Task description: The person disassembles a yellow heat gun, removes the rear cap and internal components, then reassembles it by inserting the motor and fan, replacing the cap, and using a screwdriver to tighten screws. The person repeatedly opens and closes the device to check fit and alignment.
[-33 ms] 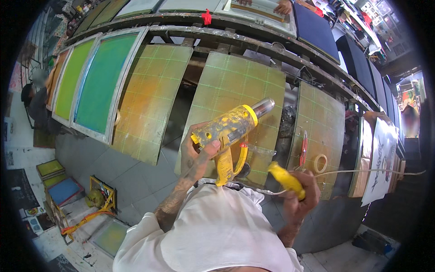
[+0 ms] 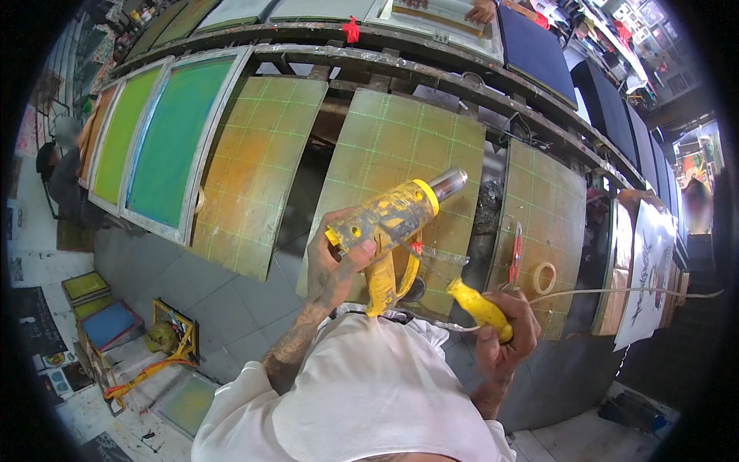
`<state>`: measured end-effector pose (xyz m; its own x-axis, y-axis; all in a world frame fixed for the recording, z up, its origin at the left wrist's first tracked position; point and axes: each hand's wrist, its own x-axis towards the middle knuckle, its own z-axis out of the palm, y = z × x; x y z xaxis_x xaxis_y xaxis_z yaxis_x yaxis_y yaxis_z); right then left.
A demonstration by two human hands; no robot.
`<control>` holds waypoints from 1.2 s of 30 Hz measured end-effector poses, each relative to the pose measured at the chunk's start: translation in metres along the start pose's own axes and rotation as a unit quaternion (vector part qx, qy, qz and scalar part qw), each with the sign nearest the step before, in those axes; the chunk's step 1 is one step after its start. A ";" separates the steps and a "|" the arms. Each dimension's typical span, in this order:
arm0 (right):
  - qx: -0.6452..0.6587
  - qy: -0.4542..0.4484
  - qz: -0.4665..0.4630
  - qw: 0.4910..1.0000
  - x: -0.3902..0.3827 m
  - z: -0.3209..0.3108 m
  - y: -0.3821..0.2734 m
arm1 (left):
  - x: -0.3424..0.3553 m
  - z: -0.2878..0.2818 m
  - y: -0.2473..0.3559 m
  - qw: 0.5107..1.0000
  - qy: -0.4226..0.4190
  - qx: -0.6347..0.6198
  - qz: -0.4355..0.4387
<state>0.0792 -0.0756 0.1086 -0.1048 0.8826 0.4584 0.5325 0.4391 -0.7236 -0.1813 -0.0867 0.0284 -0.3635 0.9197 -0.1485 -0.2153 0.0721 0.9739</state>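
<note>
Left hand (image 2: 332, 266) clamped round heat gun (image 2: 394, 214); right hand (image 2: 512, 333) wrapped round yellow screwdriver (image 2: 479, 308), which points up toward the gun's body.

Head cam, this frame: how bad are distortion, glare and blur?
Head view: the long rail bows, corners go black; head view: the bright opening at far right looks washed out, with deep shade below; head view: the metal nozzle catches highlights; head view: the yellow gun-shaped tool is readable, but the yellow handle's thin shaft is faint.
</note>
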 end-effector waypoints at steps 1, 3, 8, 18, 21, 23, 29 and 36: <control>0.022 -0.058 0.015 0.998 0.006 0.003 -0.012 | 0.000 0.000 0.003 1.000 0.000 0.010 0.004; 0.024 -0.066 0.015 0.997 0.009 0.001 -0.011 | -0.001 0.000 0.006 1.000 -0.005 0.025 0.009; 0.028 -0.072 0.005 0.997 0.020 0.002 -0.010 | 0.002 0.002 0.010 0.998 -0.018 0.047 0.042; -0.027 -0.112 -0.129 0.985 0.043 -0.014 -0.005 | -0.001 0.005 0.016 0.991 -0.046 0.111 0.053; -0.070 -0.100 -0.181 0.976 0.048 -0.018 -0.011 | -0.002 0.005 0.017 0.990 -0.068 0.103 0.069; -0.098 -0.110 -0.196 0.969 0.048 -0.021 -0.019 | -0.003 0.008 0.019 0.991 -0.064 0.097 0.063; -0.116 -0.158 -0.175 0.965 0.041 -0.028 -0.035 | -0.004 0.014 0.017 0.996 -0.036 0.075 0.044; -0.077 -0.203 -0.105 0.971 0.023 -0.028 -0.043 | -0.007 0.006 0.010 0.994 -0.007 0.082 0.071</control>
<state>0.0774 -0.0790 0.1645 -0.5296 0.7840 0.3238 0.5794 0.6131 -0.5370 -0.1752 -0.0898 0.0397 -0.3677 0.9299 -0.0069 -0.0124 0.0025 0.9999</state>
